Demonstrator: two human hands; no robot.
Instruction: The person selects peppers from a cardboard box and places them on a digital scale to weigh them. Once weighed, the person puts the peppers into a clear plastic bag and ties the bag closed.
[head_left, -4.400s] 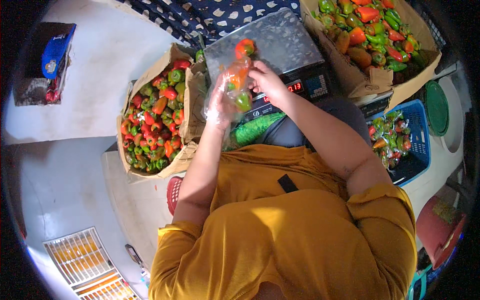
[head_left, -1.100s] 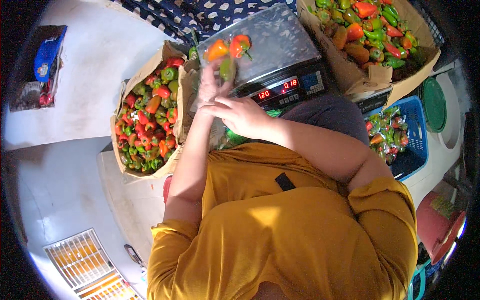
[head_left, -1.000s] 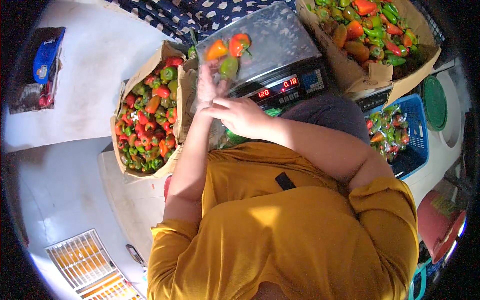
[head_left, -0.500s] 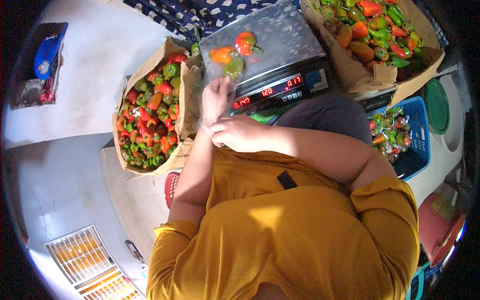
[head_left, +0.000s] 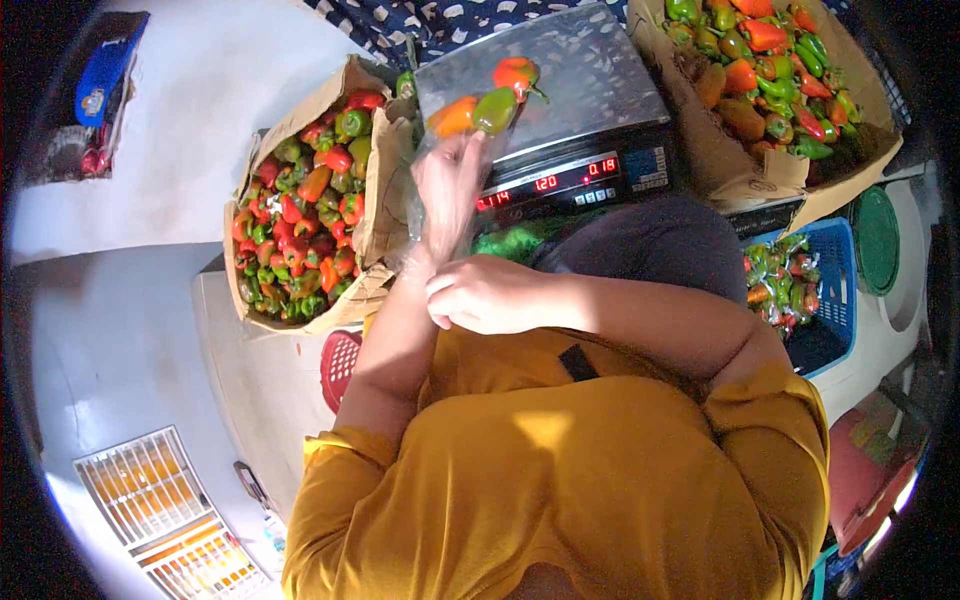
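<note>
My left hand [head_left: 448, 185] is inside a clear plastic bag [head_left: 415, 262] that reaches down over its wrist. Its fingers close on a green bell pepper [head_left: 494, 111] at the near left of the scale's metal plate [head_left: 580, 95]. Beside that pepper, an orange bell pepper [head_left: 452, 117] is at the same hand; whether the fingers grip it is unclear. A red-orange bell pepper [head_left: 516, 73] with a green stem lies just beyond the green one. My right hand [head_left: 485, 295] is at the left wrist, its fingers pinching the bag's edge.
Cardboard boxes of peppers stand left [head_left: 300, 215] and far right [head_left: 770, 90]. A blue basket [head_left: 838, 290] at the right holds bagged peppers [head_left: 783, 280]. The scale's lit display [head_left: 545, 183] faces me. There is a green lid [head_left: 873, 240] past the basket.
The green pepper has shifted away from me, clear of my fingertips' cover. The orange pepper sits farther from the red-orange one. The scale's lit digits have changed. My right hand stays near the left wrist.
</note>
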